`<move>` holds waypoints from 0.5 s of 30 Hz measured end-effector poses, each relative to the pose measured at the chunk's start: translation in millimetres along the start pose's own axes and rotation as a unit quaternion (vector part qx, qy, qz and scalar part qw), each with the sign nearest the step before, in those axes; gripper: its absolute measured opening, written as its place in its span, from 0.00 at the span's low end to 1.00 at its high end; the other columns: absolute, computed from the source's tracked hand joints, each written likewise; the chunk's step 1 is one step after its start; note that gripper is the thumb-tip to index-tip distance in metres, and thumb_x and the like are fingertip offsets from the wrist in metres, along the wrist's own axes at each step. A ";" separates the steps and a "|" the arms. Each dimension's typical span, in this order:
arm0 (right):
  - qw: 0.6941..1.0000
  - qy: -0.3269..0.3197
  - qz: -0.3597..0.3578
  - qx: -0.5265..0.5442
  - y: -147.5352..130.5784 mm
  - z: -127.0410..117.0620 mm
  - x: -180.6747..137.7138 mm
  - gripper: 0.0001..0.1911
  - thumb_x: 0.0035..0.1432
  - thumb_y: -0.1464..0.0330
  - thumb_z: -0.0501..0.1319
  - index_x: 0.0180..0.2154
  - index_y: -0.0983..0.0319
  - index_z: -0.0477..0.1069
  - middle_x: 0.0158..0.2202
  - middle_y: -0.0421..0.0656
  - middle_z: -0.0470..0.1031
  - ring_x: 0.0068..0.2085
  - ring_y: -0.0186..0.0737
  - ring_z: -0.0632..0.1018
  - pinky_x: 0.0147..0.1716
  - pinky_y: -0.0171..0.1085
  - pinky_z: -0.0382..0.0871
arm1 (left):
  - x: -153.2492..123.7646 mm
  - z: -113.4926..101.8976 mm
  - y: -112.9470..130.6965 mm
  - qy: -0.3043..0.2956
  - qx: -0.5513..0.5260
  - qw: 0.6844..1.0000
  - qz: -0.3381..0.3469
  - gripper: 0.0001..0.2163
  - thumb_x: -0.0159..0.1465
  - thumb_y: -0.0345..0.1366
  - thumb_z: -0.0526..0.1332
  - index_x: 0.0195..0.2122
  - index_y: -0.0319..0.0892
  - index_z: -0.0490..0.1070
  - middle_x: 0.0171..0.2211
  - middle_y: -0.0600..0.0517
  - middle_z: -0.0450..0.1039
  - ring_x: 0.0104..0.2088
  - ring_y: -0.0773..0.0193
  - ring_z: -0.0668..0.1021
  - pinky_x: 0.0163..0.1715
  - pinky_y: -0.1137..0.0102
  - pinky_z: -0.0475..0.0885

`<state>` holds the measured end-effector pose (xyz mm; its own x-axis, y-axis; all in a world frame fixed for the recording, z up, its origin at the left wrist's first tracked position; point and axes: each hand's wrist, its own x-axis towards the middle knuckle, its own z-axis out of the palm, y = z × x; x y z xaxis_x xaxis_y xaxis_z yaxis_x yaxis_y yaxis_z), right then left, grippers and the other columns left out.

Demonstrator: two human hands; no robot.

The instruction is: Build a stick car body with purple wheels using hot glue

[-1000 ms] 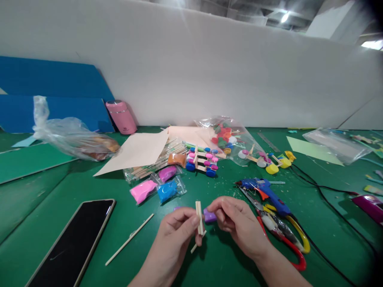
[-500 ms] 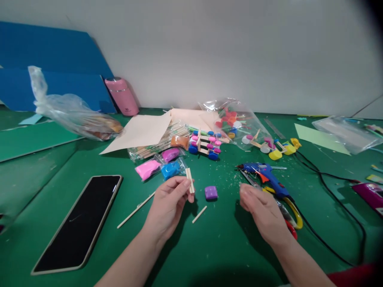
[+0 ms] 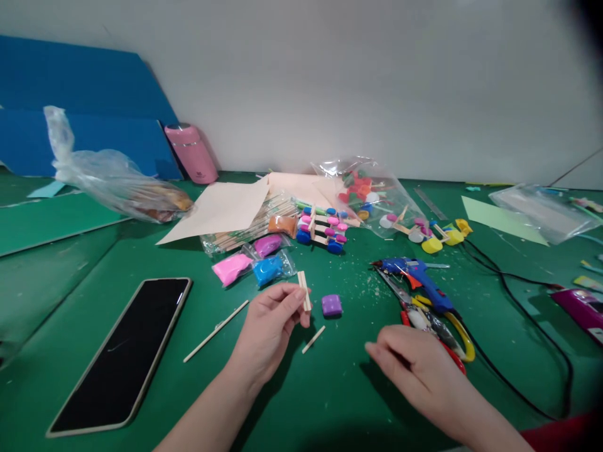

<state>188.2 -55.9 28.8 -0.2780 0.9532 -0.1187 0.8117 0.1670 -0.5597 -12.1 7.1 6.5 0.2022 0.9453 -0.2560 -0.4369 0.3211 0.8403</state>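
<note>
My left hand [image 3: 271, 326] is closed in a pinch on short wooden sticks [image 3: 304, 290], which lie side by side and point up. Just right of it, a purple clay block [image 3: 331, 306] rests on the green table. Below that block lies a single short wooden stick [image 3: 313, 339]. A longer wooden stick [image 3: 217, 331] lies to the left of my hand. My right hand [image 3: 412, 370] is held with curled fingers, its thumb toward the left; whatever it may hold is hidden. Beyond it are red-handled scissors [image 3: 452, 356] and a blue glue gun [image 3: 424, 281].
A phone [image 3: 122, 355] lies at left. Clay packets [image 3: 230, 268], a bundle of sticks [image 3: 235, 235] and small clay-and-stick models [image 3: 325, 229] sit at the back. A black cord [image 3: 522, 307] runs along the right. A pink flask [image 3: 192, 154] stands by the wall.
My right hand has moved down toward me, away from the glue gun, uncovering more of the scissors. My left hand has shifted slightly right and down, still holding the sticks.
</note>
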 end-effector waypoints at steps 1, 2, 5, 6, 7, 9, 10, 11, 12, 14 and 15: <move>0.999 0.032 0.018 0.006 5.7 -0.9 0.2 0.14 0.61 0.64 0.49 0.25 0.60 0.64 0.21 0.38 0.65 0.24 0.35 0.67 0.23 0.33 0.59 | -0.1 0.4 -0.6 0.000 0.003 1.000 -0.004 0.05 0.55 0.32 0.61 0.24 0.37 0.71 0.20 0.55 0.69 0.19 0.73 0.69 0.23 0.77 0.63; 0.997 0.062 0.036 0.016 13.7 -2.2 0.5 0.10 0.61 0.65 0.49 0.32 0.60 0.65 0.25 0.39 0.67 0.26 0.36 0.69 0.25 0.34 0.62 | 0.0 0.7 -1.2 0.001 0.006 1.000 -0.009 0.05 0.56 0.32 0.61 0.24 0.37 0.71 0.20 0.55 0.69 0.19 0.73 0.69 0.23 0.77 0.63; 0.980 0.179 0.090 -0.004 47.7 -8.2 1.0 0.14 0.58 0.64 0.52 0.46 0.60 0.61 0.36 0.44 0.68 0.33 0.39 0.72 0.31 0.36 0.66 | 0.4 1.5 -2.2 0.002 0.015 1.000 -0.023 0.05 0.56 0.33 0.61 0.24 0.38 0.71 0.20 0.55 0.69 0.19 0.73 0.69 0.23 0.77 0.62; 0.969 0.220 0.110 -0.031 60.2 -10.6 1.0 0.15 0.57 0.62 0.53 0.45 0.61 0.61 0.37 0.46 0.68 0.34 0.41 0.72 0.32 0.37 0.67 | 0.4 1.7 -2.2 0.002 0.019 0.999 -0.026 0.05 0.56 0.33 0.61 0.25 0.38 0.71 0.20 0.55 0.69 0.19 0.73 0.69 0.23 0.77 0.62; 0.956 0.255 0.131 -0.058 72.2 -13.0 0.7 0.17 0.55 0.61 0.54 0.45 0.61 0.62 0.38 0.47 0.68 0.36 0.43 0.72 0.33 0.38 0.67 | 0.4 2.0 -2.1 0.003 0.023 0.999 -0.029 0.05 0.56 0.33 0.61 0.25 0.38 0.71 0.20 0.55 0.69 0.19 0.73 0.69 0.23 0.77 0.62; 0.939 0.286 0.161 -0.104 92.1 -17.4 -0.4 0.17 0.54 0.61 0.54 0.44 0.62 0.63 0.40 0.48 0.67 0.38 0.46 0.72 0.31 0.38 0.67 | -0.2 2.7 -1.8 0.002 0.026 0.999 -0.034 0.06 0.56 0.33 0.61 0.24 0.38 0.71 0.20 0.55 0.69 0.20 0.73 0.69 0.23 0.77 0.62; 0.932 0.288 0.182 -0.119 99.3 -19.1 -1.0 0.18 0.53 0.60 0.55 0.44 0.62 0.63 0.40 0.49 0.67 0.37 0.46 0.72 0.29 0.38 0.67 | -0.7 3.1 -1.7 0.001 0.025 0.999 -0.036 0.06 0.56 0.33 0.61 0.24 0.38 0.71 0.20 0.55 0.69 0.20 0.73 0.69 0.23 0.77 0.62; 0.929 0.283 0.201 -0.128 104.6 -20.4 -1.5 0.19 0.52 0.60 0.55 0.44 0.63 0.63 0.40 0.49 0.67 0.35 0.45 0.73 0.28 0.38 0.67 | -1.2 3.6 -1.8 -0.001 0.024 0.999 -0.039 0.06 0.56 0.34 0.61 0.24 0.38 0.71 0.20 0.55 0.69 0.20 0.73 0.69 0.23 0.77 0.63; 0.928 0.272 0.221 -0.130 108.1 -21.6 -1.7 0.20 0.52 0.59 0.55 0.44 0.63 0.63 0.39 0.49 0.68 0.32 0.44 0.73 0.26 0.38 0.66 | -1.9 4.1 -2.1 -0.002 0.024 0.999 -0.041 0.06 0.55 0.34 0.62 0.23 0.38 0.71 0.20 0.55 0.69 0.20 0.73 0.69 0.23 0.76 0.63; 0.930 0.239 0.250 -0.125 111.1 -23.7 -0.6 0.21 0.51 0.59 0.55 0.44 0.64 0.63 0.38 0.48 0.69 0.27 0.41 0.73 0.25 0.38 0.66 | -3.0 5.3 -3.1 -0.002 0.028 0.999 -0.046 0.06 0.55 0.34 0.62 0.23 0.38 0.71 0.19 0.55 0.68 0.19 0.72 0.68 0.23 0.76 0.63; 0.932 0.222 0.260 -0.119 111.4 -25.0 0.8 0.21 0.51 0.59 0.55 0.44 0.64 0.63 0.37 0.48 0.70 0.25 0.40 0.72 0.25 0.38 0.65 | -3.5 5.9 -3.8 -0.001 0.031 0.998 -0.049 0.06 0.55 0.34 0.62 0.23 0.38 0.71 0.18 0.56 0.68 0.19 0.72 0.68 0.23 0.76 0.62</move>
<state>291.3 -30.2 -13.2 0.3817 0.9225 0.0578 0.8834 -0.3457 -0.3163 -6.0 2.2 7.0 0.2434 0.9093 -0.3376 -0.3596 0.4078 0.8393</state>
